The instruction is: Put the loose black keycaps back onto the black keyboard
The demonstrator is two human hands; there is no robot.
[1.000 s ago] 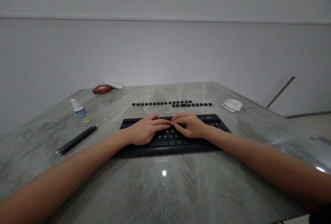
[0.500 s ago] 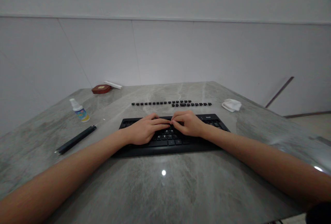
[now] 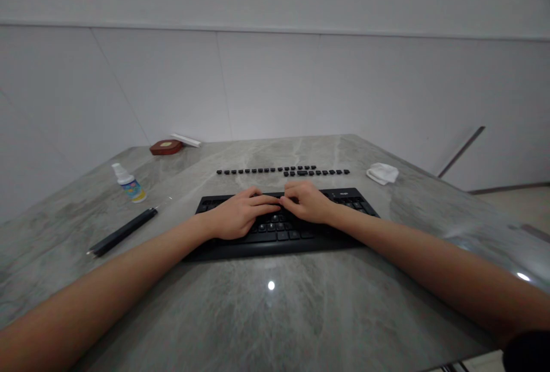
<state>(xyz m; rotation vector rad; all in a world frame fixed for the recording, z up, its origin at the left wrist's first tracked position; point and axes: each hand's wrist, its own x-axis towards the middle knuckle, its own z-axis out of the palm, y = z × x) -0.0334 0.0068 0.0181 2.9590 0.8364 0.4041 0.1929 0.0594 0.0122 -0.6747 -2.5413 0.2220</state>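
A black keyboard (image 3: 275,247) lies in front of me, with some of its key places showing lighter, without caps. My left hand (image 3: 238,216) rests over its left half, fingers stretched to the right across the upper rows. Over the middle, my right hand (image 3: 306,203) is curled with thumb and fingers drawn together, its fingertips close to the left fingertips. Whether anything small sits between the right fingers is hidden. Behind the keyboard, loose black keycaps (image 3: 302,173) lie in two rows on the table.
On the grey marbled table (image 3: 275,314), a spray bottle (image 3: 131,186) and a black stick-like tool (image 3: 124,233) lie to the left. Farther back are a reddish-brown box (image 3: 166,147) and a white strip (image 3: 185,140). A white cloth (image 3: 382,173) lies at right.
My right hand's fingers have curled in more, and the hand has turned slightly over the keys. The left hand stays nearly the same. The whole view has shifted slightly.
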